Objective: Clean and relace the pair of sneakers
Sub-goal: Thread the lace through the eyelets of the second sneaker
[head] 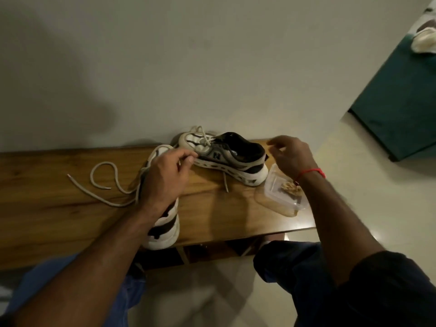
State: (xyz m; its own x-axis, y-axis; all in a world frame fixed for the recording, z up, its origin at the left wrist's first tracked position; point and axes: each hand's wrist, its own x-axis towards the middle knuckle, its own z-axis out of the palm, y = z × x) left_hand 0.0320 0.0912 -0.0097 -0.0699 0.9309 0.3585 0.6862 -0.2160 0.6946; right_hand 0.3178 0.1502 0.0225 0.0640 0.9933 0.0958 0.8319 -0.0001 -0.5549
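Beside the far sneaker [226, 154], plastic container [284, 192], loose lace [103, 182] opposite

Left hand [165, 175] reaches forward, fingers curled, thumb and forefinger apparently pinching. Right hand [291, 155] raised, fingers loosely curled, holding nothing, slightly blurred.

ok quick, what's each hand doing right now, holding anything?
Left hand: fingers curled over the near sneaker, apparently pinching something small at the fingertips; what it is cannot be told.
Right hand: open, fingers relaxed, holding nothing, above the plastic container.
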